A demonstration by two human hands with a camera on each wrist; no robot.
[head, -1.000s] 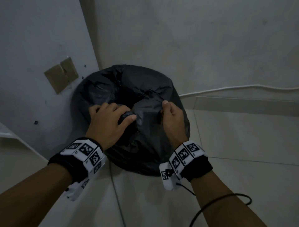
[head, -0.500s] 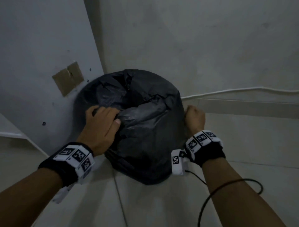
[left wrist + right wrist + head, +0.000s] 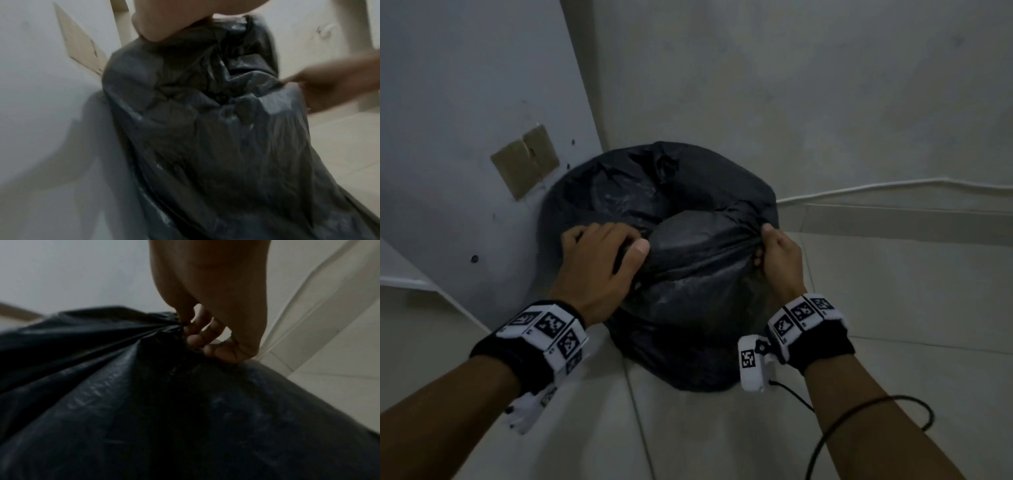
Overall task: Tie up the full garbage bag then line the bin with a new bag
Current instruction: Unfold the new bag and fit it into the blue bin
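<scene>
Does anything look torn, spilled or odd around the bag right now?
No tear or spill shows. The black garbage bag is still untied; both hands grip its plastic. A cracked tan patch on the left wall looks damaged.

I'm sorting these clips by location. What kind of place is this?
Probably a bare indoor corner of a home or utility area: plain painted walls meet behind a black garbage bag on a pale tiled floor, and a white cable runs along the wall's base. Nothing shows which room.
</scene>
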